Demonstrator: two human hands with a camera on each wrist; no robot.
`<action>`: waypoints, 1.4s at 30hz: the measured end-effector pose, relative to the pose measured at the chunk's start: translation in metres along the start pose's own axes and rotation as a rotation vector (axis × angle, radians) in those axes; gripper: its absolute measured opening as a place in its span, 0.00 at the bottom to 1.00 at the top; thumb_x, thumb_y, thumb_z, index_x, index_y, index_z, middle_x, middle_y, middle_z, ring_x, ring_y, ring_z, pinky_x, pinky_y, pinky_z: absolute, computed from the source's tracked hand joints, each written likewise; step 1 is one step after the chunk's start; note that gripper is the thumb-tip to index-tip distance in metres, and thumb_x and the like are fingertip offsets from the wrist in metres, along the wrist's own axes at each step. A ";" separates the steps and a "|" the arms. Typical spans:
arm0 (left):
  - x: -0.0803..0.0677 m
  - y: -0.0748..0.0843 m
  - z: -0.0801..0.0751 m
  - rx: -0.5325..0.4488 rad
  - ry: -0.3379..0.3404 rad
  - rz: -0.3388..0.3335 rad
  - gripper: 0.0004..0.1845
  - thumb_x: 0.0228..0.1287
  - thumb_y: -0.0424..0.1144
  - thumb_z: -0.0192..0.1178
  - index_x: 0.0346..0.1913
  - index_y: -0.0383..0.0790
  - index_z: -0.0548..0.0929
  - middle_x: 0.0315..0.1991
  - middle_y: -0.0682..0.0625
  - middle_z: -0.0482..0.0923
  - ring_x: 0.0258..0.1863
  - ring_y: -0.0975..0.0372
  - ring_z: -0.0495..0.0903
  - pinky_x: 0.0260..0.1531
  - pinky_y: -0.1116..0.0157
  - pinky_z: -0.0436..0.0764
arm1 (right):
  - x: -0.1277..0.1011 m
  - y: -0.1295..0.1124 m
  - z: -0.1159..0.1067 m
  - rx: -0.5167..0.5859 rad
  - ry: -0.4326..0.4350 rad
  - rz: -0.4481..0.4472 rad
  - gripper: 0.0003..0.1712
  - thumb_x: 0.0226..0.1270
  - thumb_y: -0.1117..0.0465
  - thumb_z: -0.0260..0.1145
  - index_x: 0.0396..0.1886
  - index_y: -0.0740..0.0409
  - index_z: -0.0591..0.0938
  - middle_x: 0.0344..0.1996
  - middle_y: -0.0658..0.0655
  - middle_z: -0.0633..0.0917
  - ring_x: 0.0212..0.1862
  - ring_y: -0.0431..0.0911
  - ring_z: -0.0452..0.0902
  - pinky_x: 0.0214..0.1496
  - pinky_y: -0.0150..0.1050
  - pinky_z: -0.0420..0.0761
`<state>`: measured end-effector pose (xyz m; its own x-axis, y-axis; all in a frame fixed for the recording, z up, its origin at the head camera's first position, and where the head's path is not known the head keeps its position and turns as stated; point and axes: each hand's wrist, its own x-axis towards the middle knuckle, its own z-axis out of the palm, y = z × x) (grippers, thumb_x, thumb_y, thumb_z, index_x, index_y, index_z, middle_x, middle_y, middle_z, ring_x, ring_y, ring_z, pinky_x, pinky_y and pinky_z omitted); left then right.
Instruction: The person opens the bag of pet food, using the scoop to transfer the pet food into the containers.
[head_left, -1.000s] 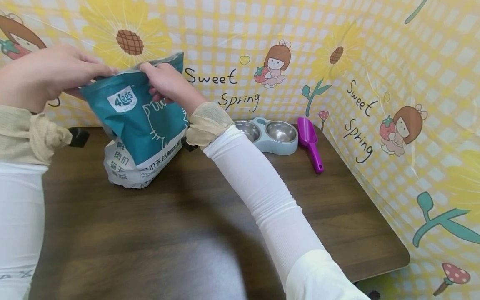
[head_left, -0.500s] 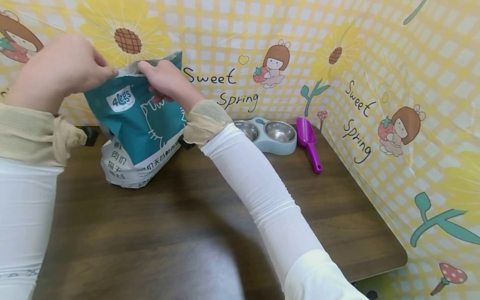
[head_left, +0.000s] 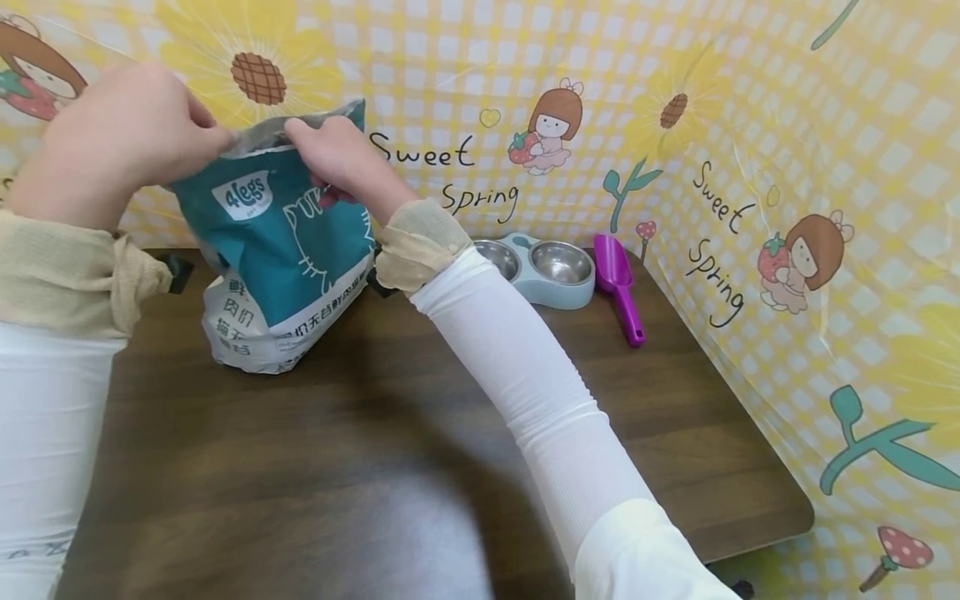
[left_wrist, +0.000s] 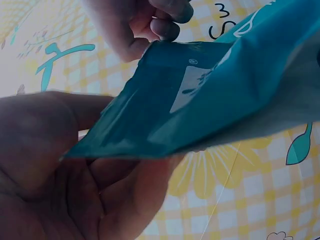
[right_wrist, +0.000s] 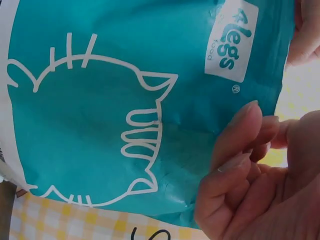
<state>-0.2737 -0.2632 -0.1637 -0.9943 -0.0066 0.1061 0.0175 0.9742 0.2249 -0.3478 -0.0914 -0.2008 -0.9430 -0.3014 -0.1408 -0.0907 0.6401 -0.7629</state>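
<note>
A teal and white pet food bag [head_left: 266, 242] with a cat outline and a "4Legs" label stands on the table at the left, leaning slightly. My left hand [head_left: 123, 129] grips its top edge near the left corner; in the left wrist view the thumb and fingers lie on either side of the teal film [left_wrist: 150, 110]. Along the same rim, my right hand [head_left: 345, 158] pinches the near side, its curled fingers against the bag front in the right wrist view. The mouth is parted, and silvery lining shows between the hands. The contents are hidden.
On the brown table [head_left: 360, 467], a light blue double feeder [head_left: 528, 279] with two metal bowls stands right of the bag, partly behind my right forearm. A purple scoop [head_left: 618, 287] lies beside it. Patterned yellow cloth [head_left: 450, 75] rises behind and at the right.
My left hand has shifted right and up along the rim, turning its back to the head camera. The bag's mouth has parted, showing more lining. My right hand has barely moved.
</note>
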 end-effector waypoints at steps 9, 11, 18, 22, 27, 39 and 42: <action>-0.001 -0.003 -0.001 -0.016 -0.074 -0.028 0.37 0.83 0.55 0.51 0.68 0.18 0.76 0.44 0.21 0.87 0.35 0.34 0.88 0.45 0.31 0.80 | -0.012 -0.008 0.014 0.024 -0.057 0.000 0.31 0.82 0.36 0.55 0.24 0.52 0.79 0.19 0.50 0.81 0.22 0.45 0.86 0.20 0.37 0.70; 0.000 -0.003 -0.002 -0.028 -0.069 -0.020 0.33 0.83 0.50 0.54 0.66 0.18 0.78 0.42 0.22 0.87 0.34 0.35 0.88 0.41 0.35 0.80 | -0.012 -0.010 0.015 0.025 -0.046 0.010 0.29 0.83 0.38 0.55 0.25 0.51 0.79 0.18 0.49 0.81 0.22 0.44 0.86 0.19 0.36 0.70; 0.002 -0.004 0.002 0.018 0.026 -0.019 0.22 0.74 0.40 0.57 0.53 0.19 0.85 0.40 0.24 0.85 0.38 0.40 0.76 0.27 0.55 0.71 | -0.015 -0.010 0.007 -0.019 -0.035 0.019 0.28 0.83 0.42 0.57 0.21 0.51 0.76 0.18 0.49 0.81 0.23 0.43 0.86 0.20 0.36 0.71; 0.004 -0.003 0.001 0.024 0.044 -0.065 0.22 0.71 0.39 0.56 0.51 0.19 0.85 0.41 0.23 0.85 0.39 0.37 0.76 0.27 0.52 0.72 | -0.017 -0.011 0.000 -0.063 -0.033 0.006 0.30 0.83 0.44 0.56 0.17 0.52 0.72 0.17 0.50 0.79 0.22 0.44 0.84 0.19 0.36 0.68; 0.005 0.001 -0.006 0.027 -0.011 -0.063 0.25 0.73 0.42 0.56 0.55 0.19 0.84 0.29 0.30 0.88 0.36 0.38 0.82 0.24 0.52 0.76 | -0.020 -0.010 -0.006 -0.090 -0.050 -0.019 0.31 0.84 0.43 0.54 0.17 0.52 0.72 0.17 0.51 0.78 0.21 0.44 0.84 0.18 0.36 0.67; 0.045 0.024 -0.027 0.047 -0.196 0.101 0.32 0.84 0.46 0.50 0.60 0.10 0.74 0.51 0.14 0.79 0.48 0.27 0.84 0.35 0.46 0.92 | 0.001 -0.003 -0.019 -0.003 0.036 0.024 0.28 0.89 0.39 0.45 0.30 0.49 0.72 0.17 0.51 0.69 0.18 0.44 0.68 0.32 0.36 0.90; 0.063 0.025 -0.025 0.017 -0.244 0.125 0.28 0.83 0.41 0.52 0.60 0.09 0.74 0.55 0.13 0.77 0.54 0.25 0.81 0.38 0.46 0.93 | 0.009 0.003 -0.023 -0.018 0.055 0.044 0.26 0.88 0.39 0.48 0.29 0.47 0.71 0.17 0.50 0.69 0.19 0.44 0.70 0.31 0.34 0.89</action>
<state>-0.3331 -0.2454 -0.1273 -0.9804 0.1668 -0.1048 0.1424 0.9677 0.2079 -0.3637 -0.0759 -0.1903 -0.9622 -0.2343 -0.1386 -0.0544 0.6644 -0.7454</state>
